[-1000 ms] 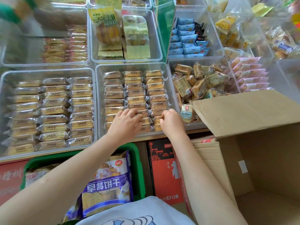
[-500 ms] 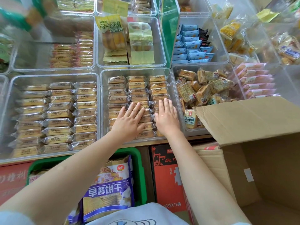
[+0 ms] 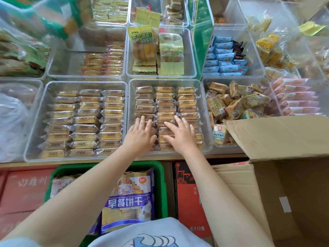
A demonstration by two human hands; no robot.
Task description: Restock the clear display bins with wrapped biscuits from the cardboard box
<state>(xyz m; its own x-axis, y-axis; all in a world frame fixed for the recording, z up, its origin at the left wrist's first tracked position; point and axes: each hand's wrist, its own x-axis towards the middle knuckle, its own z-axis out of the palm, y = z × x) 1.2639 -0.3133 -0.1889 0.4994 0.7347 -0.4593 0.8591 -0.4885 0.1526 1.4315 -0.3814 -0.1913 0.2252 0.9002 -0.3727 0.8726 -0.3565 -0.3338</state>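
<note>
Both hands lie flat, fingers straight, on the wrapped biscuits (image 3: 165, 104) in the middle clear bin (image 3: 204, 97): my left hand (image 3: 140, 134) on the near left rows, my right hand (image 3: 179, 134) just beside it on the centre rows. Three columns of packs fill this bin. My cardboard box (image 3: 284, 175) stands open at right; its contents appear hidden.

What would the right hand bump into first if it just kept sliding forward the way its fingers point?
Probably more wrapped biscuits: the right hand lies flat on the rows in the clear bin, fingers aimed at its back. Past those packs comes the bin's far wall, though depth is hard to judge.
</note>
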